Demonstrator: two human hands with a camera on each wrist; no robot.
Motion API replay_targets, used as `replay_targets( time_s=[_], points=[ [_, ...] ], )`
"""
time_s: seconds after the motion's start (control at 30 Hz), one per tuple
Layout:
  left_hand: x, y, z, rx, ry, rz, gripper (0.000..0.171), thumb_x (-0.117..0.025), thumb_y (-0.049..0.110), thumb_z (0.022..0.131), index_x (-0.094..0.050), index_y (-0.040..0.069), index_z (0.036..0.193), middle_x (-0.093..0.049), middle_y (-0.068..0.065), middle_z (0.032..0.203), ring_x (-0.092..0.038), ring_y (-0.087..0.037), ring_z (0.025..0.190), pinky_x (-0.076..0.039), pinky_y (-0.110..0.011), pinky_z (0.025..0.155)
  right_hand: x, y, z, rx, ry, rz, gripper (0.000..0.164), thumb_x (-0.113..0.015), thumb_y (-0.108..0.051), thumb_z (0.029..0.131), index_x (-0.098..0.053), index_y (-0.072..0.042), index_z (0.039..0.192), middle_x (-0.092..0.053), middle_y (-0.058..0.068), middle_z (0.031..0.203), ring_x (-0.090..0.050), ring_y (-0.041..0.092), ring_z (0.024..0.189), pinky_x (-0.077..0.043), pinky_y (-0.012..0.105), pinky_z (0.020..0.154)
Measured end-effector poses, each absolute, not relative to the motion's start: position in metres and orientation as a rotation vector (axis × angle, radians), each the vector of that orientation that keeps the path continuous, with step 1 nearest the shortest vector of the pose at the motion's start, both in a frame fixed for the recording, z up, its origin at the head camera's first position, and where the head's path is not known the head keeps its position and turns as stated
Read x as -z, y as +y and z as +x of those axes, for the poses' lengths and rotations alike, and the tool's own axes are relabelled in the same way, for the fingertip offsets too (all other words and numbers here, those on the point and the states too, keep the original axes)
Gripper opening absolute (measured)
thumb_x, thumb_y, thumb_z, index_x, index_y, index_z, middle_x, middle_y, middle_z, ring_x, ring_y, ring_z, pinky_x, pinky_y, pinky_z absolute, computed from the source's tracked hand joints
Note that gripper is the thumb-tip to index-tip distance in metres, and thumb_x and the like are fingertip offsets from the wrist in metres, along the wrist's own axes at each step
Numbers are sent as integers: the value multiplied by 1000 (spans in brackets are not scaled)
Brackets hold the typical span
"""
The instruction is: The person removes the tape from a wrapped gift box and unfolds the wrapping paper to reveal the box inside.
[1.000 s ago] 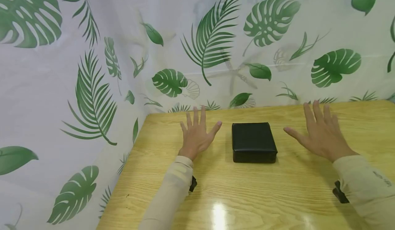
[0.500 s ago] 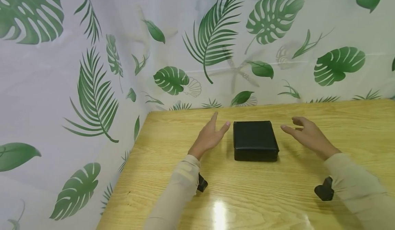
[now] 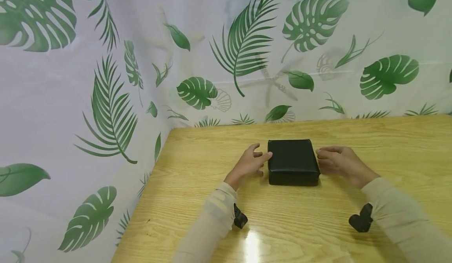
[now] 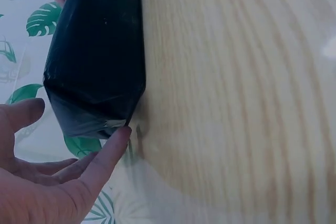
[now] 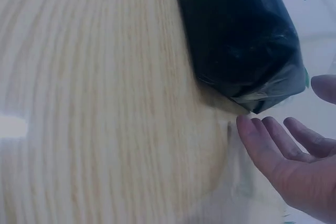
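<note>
A square black box (image 3: pixel 293 157), wrapped in a shiny dark covering, lies flat on the wooden table. On its left side is my left hand (image 3: pixel 248 163), thumb tip at the top left edge and fingers spread. In the left wrist view, one finger (image 4: pixel 113 148) of that hand reaches the lower corner of the box's end. My right hand (image 3: pixel 342 163) is at the box's right side with its fingers loosely bent. The right wrist view shows its fingertips (image 5: pixel 244 124) close to the folded end of the wrapping, thumb apart from the rest.
The wood-grain table (image 3: pixel 197 157) extends around the box, and its far edge meets a white curtain (image 3: pixel 197 19) printed with green leaves. The same curtain hangs along the left side. Small black devices (image 3: pixel 361 218) are strapped under both wrists.
Both hands have come inward from either side to the box. Their fingers, spread flat a second ago, are now turned toward its sides. The box stays in place.
</note>
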State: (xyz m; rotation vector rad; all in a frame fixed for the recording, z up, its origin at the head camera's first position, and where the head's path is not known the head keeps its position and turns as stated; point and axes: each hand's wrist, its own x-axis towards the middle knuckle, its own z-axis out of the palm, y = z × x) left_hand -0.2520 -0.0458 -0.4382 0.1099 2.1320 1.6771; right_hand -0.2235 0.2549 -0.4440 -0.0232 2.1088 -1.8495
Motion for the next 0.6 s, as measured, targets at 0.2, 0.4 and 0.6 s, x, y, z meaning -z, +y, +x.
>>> replay_targets(
  time_s=[0.2, 0.4, 0.6],
  points=[
    [445, -40, -248, -1743, 2027, 92, 66, -64, 33, 102, -38, 6, 156, -51, -18, 147, -60, -31, 124, -58, -46, 88, 445, 248, -223, 1850, 2052, 39, 74, -52, -37, 107, -25, 15, 152, -63, -1, 116, -68, 5, 98, -58, 31, 89],
    [451, -38, -248, -1812, 1970, 95, 61, -65, 29, 102, -43, 4, 153, -59, -14, 137, -66, -25, 114, -59, -44, 87, 447, 242, -221, 1834, 2068, 9, 73, -52, -40, 107, -31, 13, 151, -65, -3, 115, -66, 5, 99, -57, 27, 87],
    [454, -33, -248, -1830, 1988, 53, 58, -65, 27, 102, -45, -1, 149, -63, -12, 128, -68, -23, 109, -60, -43, 85, 450, 240, -221, 1825, 2088, 3, 74, -52, -40, 107, -30, 14, 152, -65, 0, 119, -65, 3, 99, -57, 27, 88]
  ],
)
